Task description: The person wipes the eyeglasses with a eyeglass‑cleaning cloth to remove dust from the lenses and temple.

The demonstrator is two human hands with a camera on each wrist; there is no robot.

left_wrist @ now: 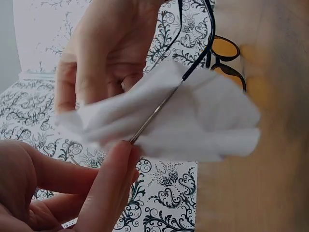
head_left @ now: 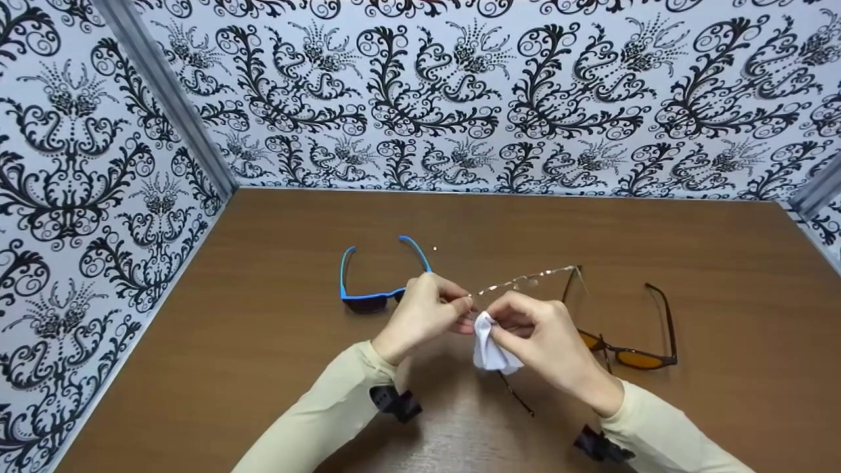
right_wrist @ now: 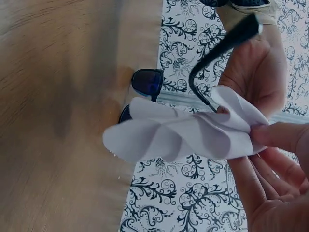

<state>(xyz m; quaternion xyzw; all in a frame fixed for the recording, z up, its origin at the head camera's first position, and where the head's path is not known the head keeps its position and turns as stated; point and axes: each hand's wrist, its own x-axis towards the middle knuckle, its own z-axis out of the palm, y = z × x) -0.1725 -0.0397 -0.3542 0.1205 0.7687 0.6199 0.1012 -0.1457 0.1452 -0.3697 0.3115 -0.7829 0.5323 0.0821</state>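
A pair of glasses with a thin, shiny rim (head_left: 548, 271) and slim temples is held up above the table. My left hand (head_left: 430, 309) pinches them at their left end. In the left wrist view, a metal temple (left_wrist: 157, 111) with a black tip runs out from the left fingertips (left_wrist: 118, 159). My right hand (head_left: 542, 335) pinches a white cloth (head_left: 493, 351) against the glasses near the left fingers. The cloth (right_wrist: 178, 133) hangs in folds in the right wrist view and covers part of the glasses. Both hands nearly meet.
Blue-framed sunglasses (head_left: 364, 302) lie just left of the left hand, partly behind it. Dark-framed glasses with orange lenses (head_left: 640, 358) lie right of the right hand. The brown table (head_left: 263, 315) ends at patterned walls (head_left: 447, 85) at the back and left.
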